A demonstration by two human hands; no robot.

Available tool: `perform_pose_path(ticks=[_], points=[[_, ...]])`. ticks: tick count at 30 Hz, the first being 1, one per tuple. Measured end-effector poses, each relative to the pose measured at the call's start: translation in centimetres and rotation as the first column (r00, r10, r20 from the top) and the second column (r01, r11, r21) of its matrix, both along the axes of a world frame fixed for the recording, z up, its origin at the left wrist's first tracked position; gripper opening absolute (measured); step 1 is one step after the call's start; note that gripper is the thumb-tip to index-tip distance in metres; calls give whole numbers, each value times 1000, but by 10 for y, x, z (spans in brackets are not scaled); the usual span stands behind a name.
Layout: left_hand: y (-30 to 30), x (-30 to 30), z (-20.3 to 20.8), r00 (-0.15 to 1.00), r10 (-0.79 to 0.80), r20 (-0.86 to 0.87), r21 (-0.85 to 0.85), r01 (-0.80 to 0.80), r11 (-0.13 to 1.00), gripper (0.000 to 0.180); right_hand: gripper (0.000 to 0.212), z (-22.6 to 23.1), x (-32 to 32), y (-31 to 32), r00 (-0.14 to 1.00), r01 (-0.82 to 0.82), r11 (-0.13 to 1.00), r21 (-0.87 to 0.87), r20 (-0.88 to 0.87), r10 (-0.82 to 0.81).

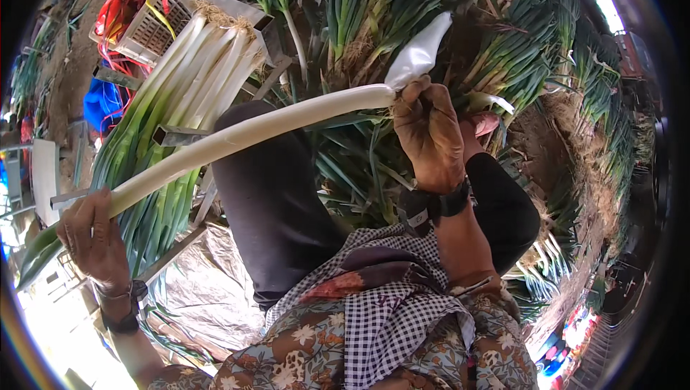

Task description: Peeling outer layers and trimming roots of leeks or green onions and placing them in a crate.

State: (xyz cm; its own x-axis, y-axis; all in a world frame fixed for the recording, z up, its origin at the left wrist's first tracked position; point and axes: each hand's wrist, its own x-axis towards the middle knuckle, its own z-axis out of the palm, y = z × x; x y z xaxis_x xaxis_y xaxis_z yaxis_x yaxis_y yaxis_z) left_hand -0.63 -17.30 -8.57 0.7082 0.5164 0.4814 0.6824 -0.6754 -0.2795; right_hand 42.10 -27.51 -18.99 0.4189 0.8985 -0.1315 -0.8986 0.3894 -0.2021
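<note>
A long, thick-stalked green onion (259, 131) lies slantwise across my lap, its white end up to the right. Near its green leaves, my left hand (95, 242) is wrapped round the stalk. At the white end my right hand (431, 135) is closed, with fingertips pinching a loose, glossy white skin (420, 52) that sticks up beyond them. The exact grip there is partly hidden by my fingers. Left of my knee, a bundle of trimmed green onions (187, 81) rests on a metal frame (180, 135), roots toward the far side.
Heaps of untrimmed green onions (374, 2) with leaves and roots lie ahead and to the right. A plastic crate (154, 20) with red straps (118, 9) stands at the far left, near a blue bag (102, 104). Pale sheeting (215, 282) covers ground beside my leg.
</note>
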Motion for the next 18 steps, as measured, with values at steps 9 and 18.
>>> perform_pose_path(ticks=[9, 18], points=[[4, -1, -3, 999, -38, -25, -1, 38, 999, 34, 23, 10, 68, -34, 525, 150, 945, -290, 833, 172], [8, -5, -3, 999, -35, -39, -22, 34, 999, 36, 29, 55, 1, 14, -792, -53, 983, -173, 607, 65]])
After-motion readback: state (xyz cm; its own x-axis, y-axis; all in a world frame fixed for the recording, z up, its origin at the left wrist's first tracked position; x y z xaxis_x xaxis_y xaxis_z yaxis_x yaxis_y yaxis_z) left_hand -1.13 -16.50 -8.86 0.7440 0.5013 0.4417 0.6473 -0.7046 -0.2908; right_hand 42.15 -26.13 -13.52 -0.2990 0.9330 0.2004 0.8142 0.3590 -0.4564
